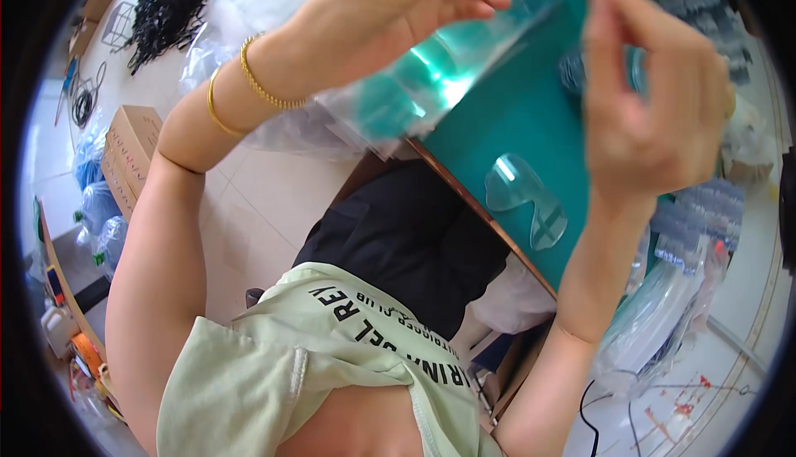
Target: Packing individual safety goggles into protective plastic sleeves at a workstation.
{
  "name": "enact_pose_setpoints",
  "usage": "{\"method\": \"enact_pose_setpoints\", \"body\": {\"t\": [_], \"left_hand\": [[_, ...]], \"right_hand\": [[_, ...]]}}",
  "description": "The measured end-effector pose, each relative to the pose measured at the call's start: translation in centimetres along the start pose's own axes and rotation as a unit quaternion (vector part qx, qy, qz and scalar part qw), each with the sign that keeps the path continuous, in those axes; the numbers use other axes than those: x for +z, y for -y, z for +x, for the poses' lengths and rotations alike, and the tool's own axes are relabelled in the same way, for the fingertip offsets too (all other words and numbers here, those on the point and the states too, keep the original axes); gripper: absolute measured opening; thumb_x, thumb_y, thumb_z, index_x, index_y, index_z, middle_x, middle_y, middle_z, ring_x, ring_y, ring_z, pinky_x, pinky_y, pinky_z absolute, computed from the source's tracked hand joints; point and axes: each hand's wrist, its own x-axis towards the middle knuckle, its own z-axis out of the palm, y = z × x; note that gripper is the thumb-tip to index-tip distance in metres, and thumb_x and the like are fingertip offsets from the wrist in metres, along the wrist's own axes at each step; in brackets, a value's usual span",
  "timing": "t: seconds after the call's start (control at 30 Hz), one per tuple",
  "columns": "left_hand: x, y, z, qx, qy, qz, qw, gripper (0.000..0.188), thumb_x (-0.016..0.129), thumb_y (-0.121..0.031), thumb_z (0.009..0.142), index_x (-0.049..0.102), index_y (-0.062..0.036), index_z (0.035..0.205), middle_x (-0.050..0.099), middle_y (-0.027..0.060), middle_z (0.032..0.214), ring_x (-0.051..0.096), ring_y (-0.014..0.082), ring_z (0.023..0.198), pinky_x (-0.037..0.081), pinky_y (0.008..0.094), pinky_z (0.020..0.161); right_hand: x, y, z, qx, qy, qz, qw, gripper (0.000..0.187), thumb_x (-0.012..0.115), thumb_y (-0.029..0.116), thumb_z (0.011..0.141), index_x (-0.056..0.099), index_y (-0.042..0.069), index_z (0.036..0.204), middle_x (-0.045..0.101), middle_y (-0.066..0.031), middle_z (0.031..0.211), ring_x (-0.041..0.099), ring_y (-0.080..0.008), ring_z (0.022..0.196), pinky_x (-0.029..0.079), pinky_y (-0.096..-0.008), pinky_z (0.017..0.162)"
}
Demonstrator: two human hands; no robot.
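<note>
My left hand (406, 5), with two gold bracelets on its wrist, reaches over clear plastic sheets (423, 84) at the table's left side. Its visible fingers are loosely bent and apart, with nothing seen in them; part of the hand is cut off by the top edge. On the right, my right hand (655, 101) is raised above the green table (473, 125), blurred, its fingers curled into a pinch. What it holds, if anything, I cannot make out. Between the hands and nearer me lies a transparent, goggle-shaped lens (525, 200) on the table.
Stacks of dark, glossy pieces (701, 217) line the table's right side, beside clear plastic bags (663, 324). On the floor at left are a cardboard box (133, 154), bagged bottles (101, 217) and a heap of black straps (166, 18). The table's wooden edge (489, 221) runs close to my lap.
</note>
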Motion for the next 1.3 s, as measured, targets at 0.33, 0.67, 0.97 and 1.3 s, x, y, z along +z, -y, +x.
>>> {"method": "enact_pose_setpoints", "body": {"t": [0.33, 0.67, 0.97, 1.3], "left_hand": [[4.1, 8.9, -4.4, -0.091, 0.063, 0.049, 0.993, 0.015, 0.072, -0.006, 0.093, 0.058, 0.0002, 0.097, 0.061, 0.0082, 0.087, 0.057, 0.0142, 0.077, 0.047, 0.0258, 0.067], [2.8, 13.6, -4.7, -0.038, 0.053, 0.324, 0.944, 0.008, 0.069, 0.001, 0.094, 0.067, 0.0041, 0.101, 0.064, 0.0079, 0.102, 0.063, 0.0110, 0.086, 0.054, 0.0225, 0.073], [3.7, 15.0, -3.4, -0.024, -0.079, 0.492, 0.866, 0.026, 0.068, 0.008, 0.090, 0.067, 0.0032, 0.116, 0.062, 0.0000, 0.079, 0.056, 0.0015, 0.062, 0.047, 0.0158, 0.052], [3.5, 15.4, -3.6, -0.021, -0.092, 0.486, 0.869, 0.038, 0.064, 0.010, 0.091, 0.059, 0.0026, 0.127, 0.060, -0.0023, 0.078, 0.052, -0.0019, 0.062, 0.039, 0.0142, 0.054]], "right_hand": [[-11.7, 3.2, -15.2, 0.563, -0.012, 0.349, 0.749, 0.060, 0.072, 0.048, 0.092, 0.053, -0.003, 0.115, 0.053, -0.0033, 0.080, 0.044, -0.0076, 0.064, 0.034, -0.0198, 0.057], [-16.1, 6.2, -19.7, 0.728, 0.036, 0.310, 0.611, 0.017, 0.064, 0.015, 0.100, 0.061, -0.001, 0.095, 0.056, -0.0032, 0.074, 0.043, -0.0052, 0.058, 0.031, -0.0191, 0.052], [-13.4, 5.2, -19.0, 0.786, 0.144, 0.217, 0.560, 0.020, 0.070, 0.015, 0.097, 0.066, 0.001, 0.084, 0.060, 0.0022, 0.070, 0.048, -0.0031, 0.058, 0.035, -0.0182, 0.054], [-12.8, 4.8, -18.9, 0.788, 0.187, 0.206, 0.549, 0.023, 0.072, 0.019, 0.096, 0.066, 0.001, 0.083, 0.056, 0.0030, 0.065, 0.046, -0.0031, 0.056, 0.033, -0.0192, 0.052]]}}
